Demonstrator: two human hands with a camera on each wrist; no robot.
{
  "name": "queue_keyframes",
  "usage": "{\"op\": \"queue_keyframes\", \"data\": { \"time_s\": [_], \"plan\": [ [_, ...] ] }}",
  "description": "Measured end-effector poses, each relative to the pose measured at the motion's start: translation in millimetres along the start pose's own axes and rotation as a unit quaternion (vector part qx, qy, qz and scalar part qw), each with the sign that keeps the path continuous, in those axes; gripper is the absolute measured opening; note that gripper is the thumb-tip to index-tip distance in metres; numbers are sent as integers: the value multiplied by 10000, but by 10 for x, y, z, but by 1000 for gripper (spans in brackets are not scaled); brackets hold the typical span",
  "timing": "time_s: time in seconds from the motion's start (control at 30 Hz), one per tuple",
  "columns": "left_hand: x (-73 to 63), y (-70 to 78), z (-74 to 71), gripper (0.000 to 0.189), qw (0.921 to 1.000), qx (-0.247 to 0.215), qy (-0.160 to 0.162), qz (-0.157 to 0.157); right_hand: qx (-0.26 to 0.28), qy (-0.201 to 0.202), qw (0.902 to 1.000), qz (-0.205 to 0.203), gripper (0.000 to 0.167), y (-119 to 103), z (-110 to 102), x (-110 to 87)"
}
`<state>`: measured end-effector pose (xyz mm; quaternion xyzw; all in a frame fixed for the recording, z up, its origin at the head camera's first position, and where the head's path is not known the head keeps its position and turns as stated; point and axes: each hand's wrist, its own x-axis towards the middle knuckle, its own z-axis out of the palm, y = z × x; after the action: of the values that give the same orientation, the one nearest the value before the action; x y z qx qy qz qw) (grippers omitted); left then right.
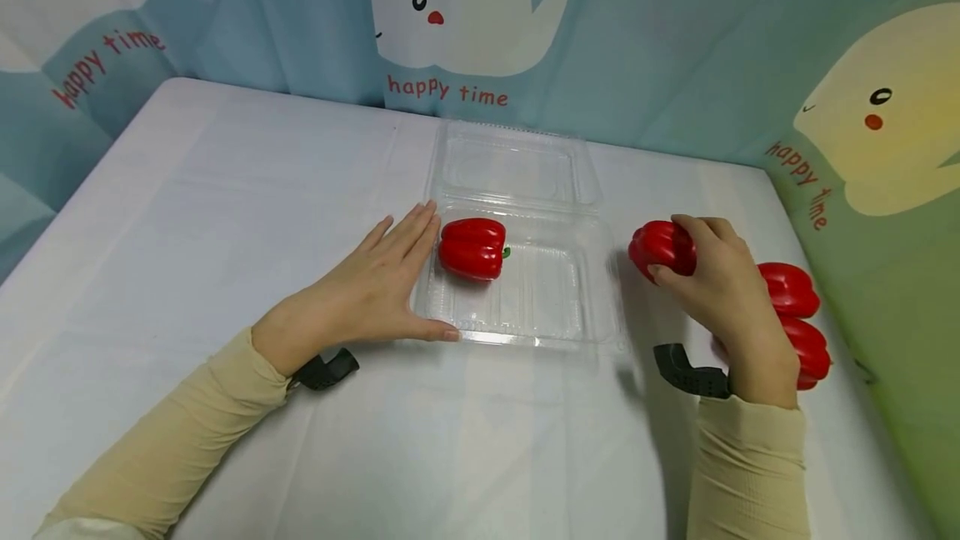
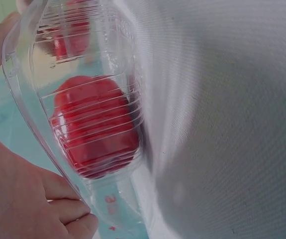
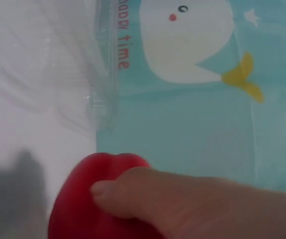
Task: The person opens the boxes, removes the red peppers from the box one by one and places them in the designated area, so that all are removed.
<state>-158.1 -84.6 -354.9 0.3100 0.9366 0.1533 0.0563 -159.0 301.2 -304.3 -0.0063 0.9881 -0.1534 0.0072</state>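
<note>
Gripping a red pepper (image 1: 651, 252), the right hand (image 1: 720, 277) is centre-right in the head view; the straight-fingered left hand (image 1: 375, 290) touches the clear container (image 1: 536, 294). Left-wrist view: another pepper (image 2: 97, 127) sits inside, mid-left. Right-wrist view: the gripped pepper lies bottom left, under the hand.

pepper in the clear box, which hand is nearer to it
Left. The left hand is at the left edge of the clear box, close beside that pepper; the right hand is out past the box's right side, holding another pepper.
</note>
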Motion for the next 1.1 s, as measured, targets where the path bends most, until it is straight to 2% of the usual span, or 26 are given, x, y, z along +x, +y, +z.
{"op": "queue_keyframes", "data": {
  "time_s": [0.27, 0.47, 0.8, 1.1],
  "plan": [
    [-11, -6, 15, 127, 10000, -22, -25, -21, 157, 591, 9981, -52, 84, -167, -58, -95],
    [-6, -6, 11, 127, 10000, 41, 9, -10, 300, 944, 9945, -340, 77, -343, -85, -152],
    [-1, -7, 8, 127, 9999, 99, 7, -32, 399, 1459, 9804, -1263, 72, -636, -5, -198],
    [-2, 0, 11, 127, 9999, 132, 60, -22, 185, 1494, 9676, -2030, 70, -821, 129, -224]
  ]
}}
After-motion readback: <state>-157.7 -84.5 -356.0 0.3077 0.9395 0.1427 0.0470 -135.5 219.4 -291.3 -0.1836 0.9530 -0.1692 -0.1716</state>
